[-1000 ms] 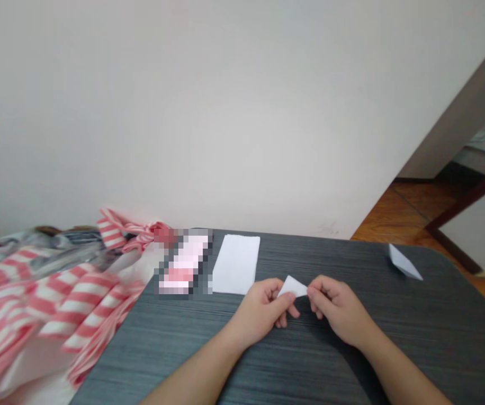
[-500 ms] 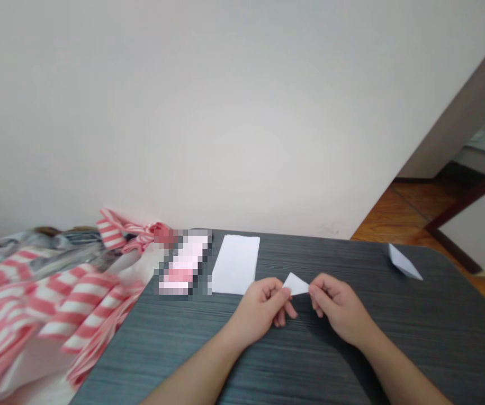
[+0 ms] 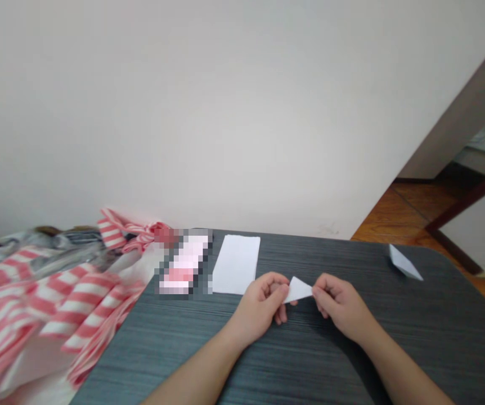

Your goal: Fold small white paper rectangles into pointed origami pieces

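Observation:
A small white folded paper triangle (image 3: 298, 289) is held between both my hands just above the dark grey table (image 3: 394, 349). My left hand (image 3: 261, 308) pinches its left edge with curled fingers. My right hand (image 3: 339, 306) pinches its right tip, fingers closed too. A flat white sheet of paper (image 3: 236, 264) lies on the table just behind my left hand.
A folded white paper shape (image 3: 403, 262) rests near the table's far right corner. A blurred pink-and-white item (image 3: 183, 263) lies left of the sheet. Red-and-white striped cloth (image 3: 52, 304) is piled off the table's left edge. A white wall stands behind; wooden floor shows at right.
The paper triangle has tilted and shifted slightly lower and to the right between my fingers. Both hands stay in nearly the same place.

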{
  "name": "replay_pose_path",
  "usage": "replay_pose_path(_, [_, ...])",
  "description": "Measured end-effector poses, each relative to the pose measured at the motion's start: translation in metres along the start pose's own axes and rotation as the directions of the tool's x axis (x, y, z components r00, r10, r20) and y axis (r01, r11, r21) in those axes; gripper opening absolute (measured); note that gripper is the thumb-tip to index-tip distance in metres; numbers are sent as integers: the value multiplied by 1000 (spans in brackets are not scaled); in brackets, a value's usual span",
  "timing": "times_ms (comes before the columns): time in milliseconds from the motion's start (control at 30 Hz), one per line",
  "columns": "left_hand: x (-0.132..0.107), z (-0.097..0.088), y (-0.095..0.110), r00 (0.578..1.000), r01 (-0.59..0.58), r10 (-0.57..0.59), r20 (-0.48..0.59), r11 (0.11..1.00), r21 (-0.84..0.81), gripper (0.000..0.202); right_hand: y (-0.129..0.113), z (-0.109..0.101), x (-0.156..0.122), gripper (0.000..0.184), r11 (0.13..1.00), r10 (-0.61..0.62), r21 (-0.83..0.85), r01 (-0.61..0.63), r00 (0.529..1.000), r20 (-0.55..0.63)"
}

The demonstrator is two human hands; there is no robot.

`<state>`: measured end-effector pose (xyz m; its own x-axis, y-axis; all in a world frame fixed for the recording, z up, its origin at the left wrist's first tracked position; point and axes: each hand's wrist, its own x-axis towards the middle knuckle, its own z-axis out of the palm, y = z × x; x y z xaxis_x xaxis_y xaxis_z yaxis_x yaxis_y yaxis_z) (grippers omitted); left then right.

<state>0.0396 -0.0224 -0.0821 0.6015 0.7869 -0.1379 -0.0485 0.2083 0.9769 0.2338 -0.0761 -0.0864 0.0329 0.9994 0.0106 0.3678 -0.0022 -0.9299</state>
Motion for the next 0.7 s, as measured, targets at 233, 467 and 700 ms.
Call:
replay_pose_path(233, [-1, 1, 2, 1000, 12, -13, 16, 999, 37, 22, -7, 4, -3, 24, 999, -21, 43, 19, 998, 57])
replay_pose_path(467, [0, 1, 3, 999, 9, -9, 35, 1000, 20, 20, -9, 11, -3, 11, 961, -37, 277, -2, 990, 135])
replay_pose_path(700, [-1, 2, 3, 999, -12, 5, 54, 991, 136, 19, -11, 13, -2, 8, 959, -87, 280, 44, 986, 142])
